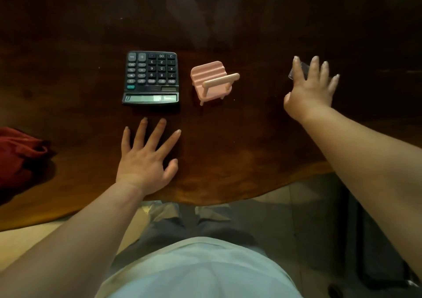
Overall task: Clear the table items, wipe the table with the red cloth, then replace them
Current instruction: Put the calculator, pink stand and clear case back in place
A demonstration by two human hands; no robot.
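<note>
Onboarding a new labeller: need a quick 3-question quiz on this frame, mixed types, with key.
1. True or false: the left hand is gripping the calculator.
2. What lies at the table's left edge? A) red cloth B) sponge C) towel roll
3. What stands between the calculator and the right hand?

Key: 1 false, it lies flat and open, nearer than the calculator. 2 A. 3 the pink stand.

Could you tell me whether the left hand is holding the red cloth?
No, the left hand lies flat and spread on the table below the calculator, while the red cloth sits apart at the left edge.
</note>
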